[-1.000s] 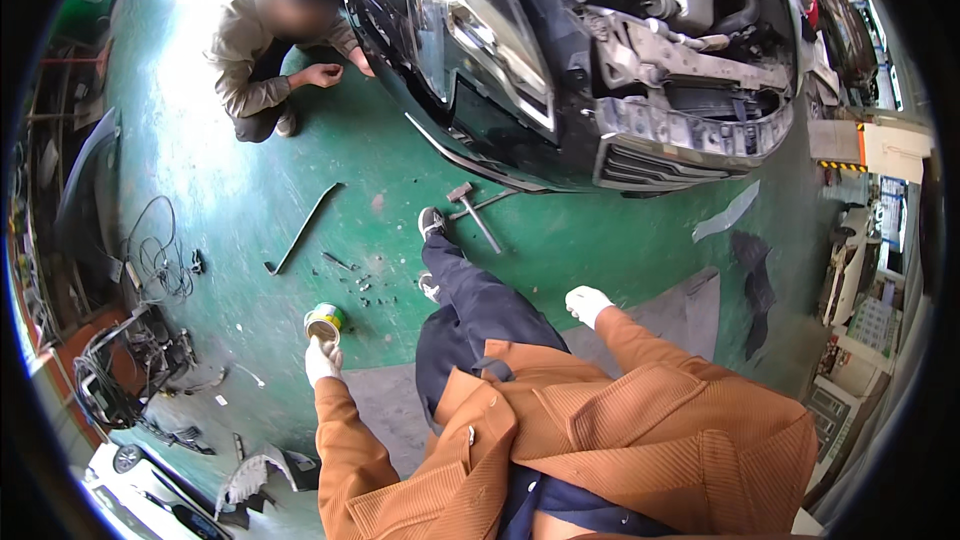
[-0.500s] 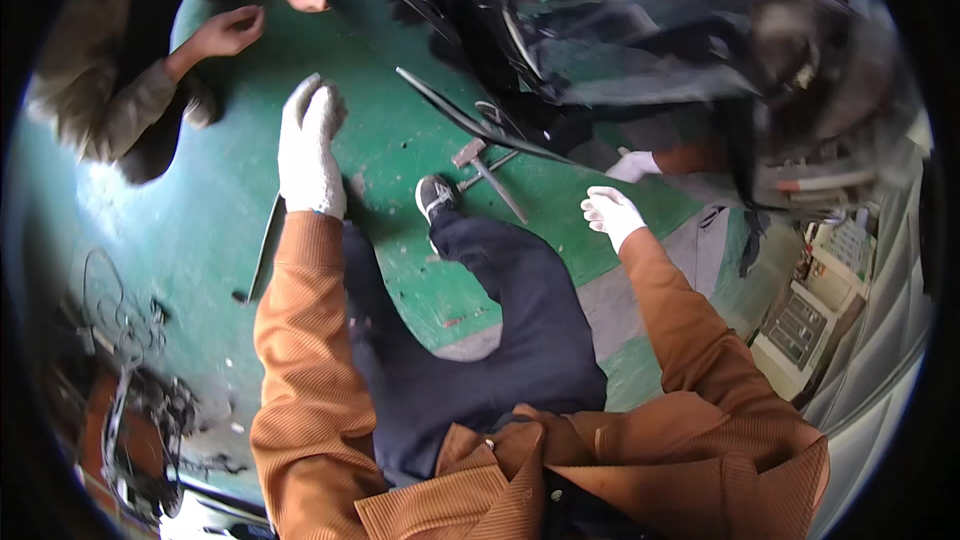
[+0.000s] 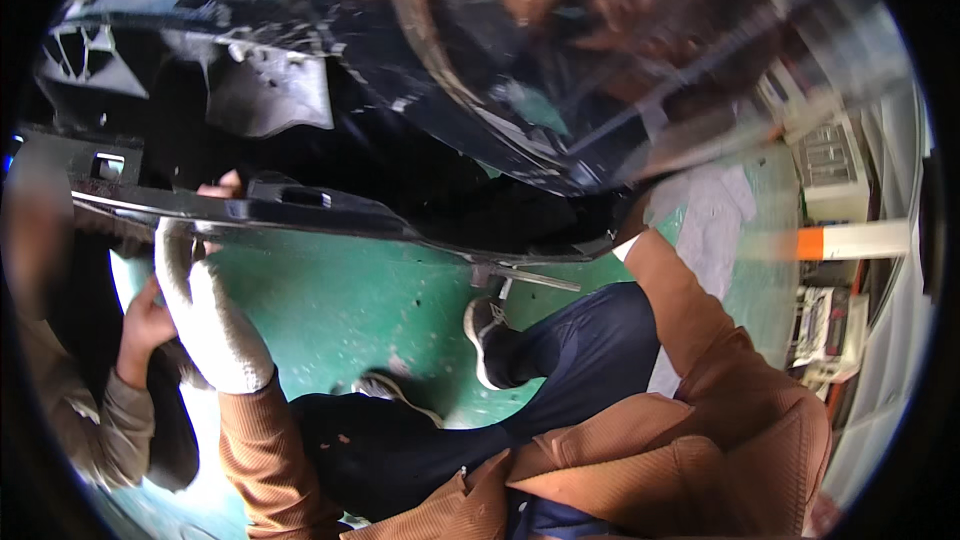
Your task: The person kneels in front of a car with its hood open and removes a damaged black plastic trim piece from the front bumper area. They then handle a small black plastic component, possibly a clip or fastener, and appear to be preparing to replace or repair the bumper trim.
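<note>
A long black panel, like a car bumper (image 3: 370,220), stretches across the view in front of me. My left hand (image 3: 215,325), in a white knit glove, reaches up to its near edge at the left. Its fingers are stretched out, thumb apart, with the tips at the edge; a firm grip does not show. At the panel's right end is my right hand (image 3: 627,246); only a bit of white glove shows and its fingers are hidden. Another person's hand (image 3: 222,186) touches the panel beyond my left hand, and that person's other hand (image 3: 148,330) is just left of my glove.
Behind the panel stands a dark car body (image 3: 440,90) with exposed front parts, blurred toward the right. A hammer (image 3: 490,275) lies on the green floor (image 3: 340,290), partly covered by the panel. An orange-and-white post (image 3: 850,241) and pale equipment (image 3: 828,155) stand at the right.
The view has swung, and the black panel now spans it close in front of me. My left hand has come up to its edge; my right hand has passed mostly out of sight at its right end.
</note>
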A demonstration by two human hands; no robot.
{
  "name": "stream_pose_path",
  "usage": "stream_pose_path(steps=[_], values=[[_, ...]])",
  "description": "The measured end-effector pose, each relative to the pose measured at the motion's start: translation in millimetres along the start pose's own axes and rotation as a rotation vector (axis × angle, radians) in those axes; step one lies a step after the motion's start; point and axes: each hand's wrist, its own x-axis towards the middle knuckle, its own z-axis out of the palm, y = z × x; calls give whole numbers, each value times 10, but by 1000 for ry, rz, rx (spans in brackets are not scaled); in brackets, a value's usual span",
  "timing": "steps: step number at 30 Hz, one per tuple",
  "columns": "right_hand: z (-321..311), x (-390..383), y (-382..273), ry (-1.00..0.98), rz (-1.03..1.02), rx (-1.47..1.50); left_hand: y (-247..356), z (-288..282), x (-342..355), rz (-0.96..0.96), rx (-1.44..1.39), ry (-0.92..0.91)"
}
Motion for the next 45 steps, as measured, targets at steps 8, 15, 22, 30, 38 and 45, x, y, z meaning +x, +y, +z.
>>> stream_pose_path(steps=[8, 15, 22, 30, 38, 45], values=[[170, -370, 33, -503, 63, 410, -179, -225, 136, 100, 79, 22], [-549, 1111, 792, -273, -193, 51, -27, -117, 148, 199, 160, 165], [-537, 1692, 1089, 543, -1043, -386, 136, -41, 84, 292, 203, 363], [776, 433, 421, 525, -2, -2237, 258, 50, 75, 358, 327, 346], [341, 935, 648, 546, 147, -2242, 283, 387, -75, 303, 398, 387], [593, 795, 638, 641, -122, -1815, -833, -233, -425, -587, -105, -343]])
